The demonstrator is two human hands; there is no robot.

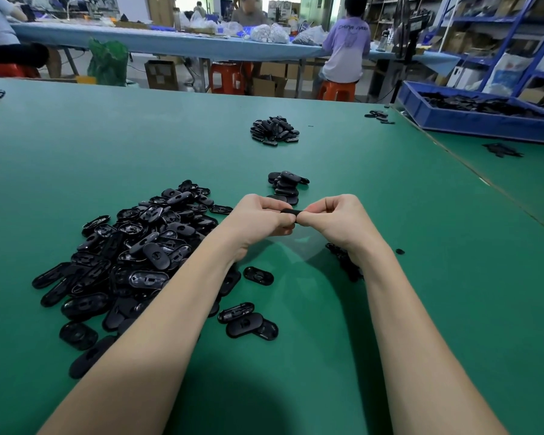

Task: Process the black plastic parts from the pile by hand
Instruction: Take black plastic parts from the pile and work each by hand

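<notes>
A single black plastic part [291, 211] was pinched at its two ends by the left hand [258, 216] and the right hand [333, 219], held above the green counter [390, 199]. The large pile [139, 255] was spread to the left; a small stack [286, 185] was seen just beyond the hands.

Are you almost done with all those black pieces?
Not nearly. A small stack just beyond the hands and a farther heap look finished. Right now the left hand and right hand pinch one black plastic part between them. The big pile on the green table at the left still waits, so most of the job remains.
</notes>
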